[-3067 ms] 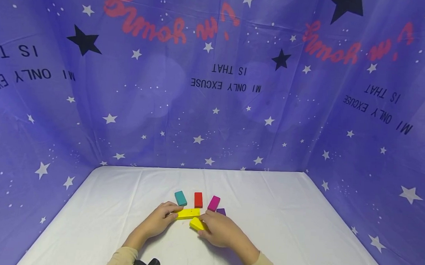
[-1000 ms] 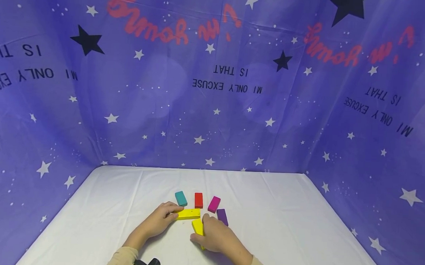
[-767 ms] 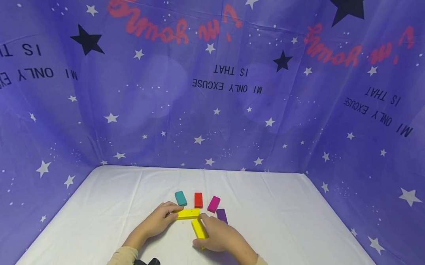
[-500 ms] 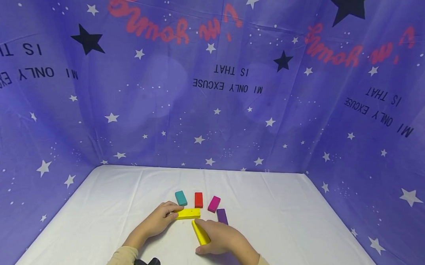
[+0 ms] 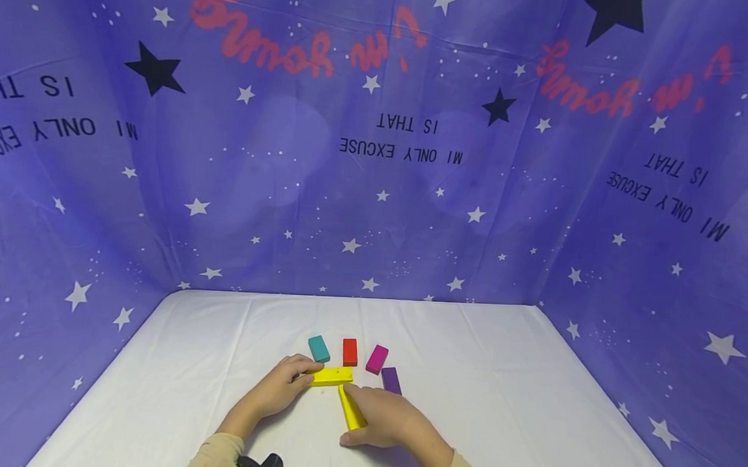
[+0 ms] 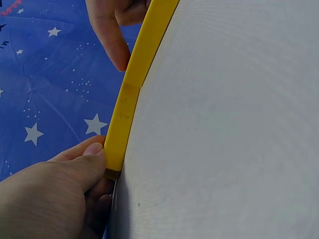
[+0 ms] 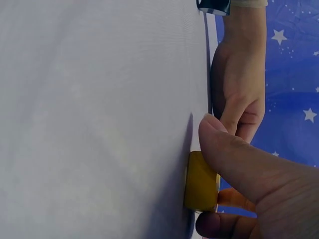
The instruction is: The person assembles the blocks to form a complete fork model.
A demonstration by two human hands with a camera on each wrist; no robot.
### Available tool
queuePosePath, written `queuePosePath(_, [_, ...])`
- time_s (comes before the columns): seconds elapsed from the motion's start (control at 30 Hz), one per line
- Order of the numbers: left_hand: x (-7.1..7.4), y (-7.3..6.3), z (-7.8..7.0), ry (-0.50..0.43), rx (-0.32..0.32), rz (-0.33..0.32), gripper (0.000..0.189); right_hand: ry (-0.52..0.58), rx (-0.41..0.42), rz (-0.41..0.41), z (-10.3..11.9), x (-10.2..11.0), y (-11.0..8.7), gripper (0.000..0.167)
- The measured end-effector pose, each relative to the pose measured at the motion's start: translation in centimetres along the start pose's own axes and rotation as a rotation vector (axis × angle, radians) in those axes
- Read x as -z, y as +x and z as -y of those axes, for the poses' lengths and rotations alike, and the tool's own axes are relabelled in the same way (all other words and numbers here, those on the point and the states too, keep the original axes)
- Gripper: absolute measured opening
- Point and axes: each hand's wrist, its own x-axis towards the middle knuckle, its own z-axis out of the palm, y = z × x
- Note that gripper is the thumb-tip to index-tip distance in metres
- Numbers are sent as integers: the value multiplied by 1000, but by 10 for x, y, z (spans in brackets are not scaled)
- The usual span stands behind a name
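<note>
My left hand (image 5: pixel 278 388) pinches the left end of a long yellow block (image 5: pixel 333 376) lying crosswise on the white table. In the left wrist view, thumb and fingers meet at that block's (image 6: pixel 120 132) near end. My right hand (image 5: pixel 392 419) grips a second yellow block (image 5: pixel 350 409), slanting toward me, its far end close by the first block's right end. Seen from the right wrist, the thumb lies along one side of the second block (image 7: pixel 201 181), with fingers on the other side. Part of it is hidden by the right hand.
Beyond the hands lie a teal block (image 5: pixel 319 349), a red block (image 5: pixel 350 352) and a magenta block (image 5: pixel 377 360). A purple block (image 5: pixel 391 380) sits just past the right hand. Starry purple cloth (image 5: pixel 376 192) walls the white table (image 5: pixel 219 324) at the back and sides.
The second yellow block has swung round from a shallower slant to point more toward me, and the right hand shifted with it. More of the purple block shows. The left hand stays put.
</note>
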Motion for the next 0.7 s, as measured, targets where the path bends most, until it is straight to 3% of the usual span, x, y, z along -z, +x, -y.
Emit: queuePosePath(0.7, [-1,0,2,-9,12,-12,30,17,-4,-90,1,-10,6,92])
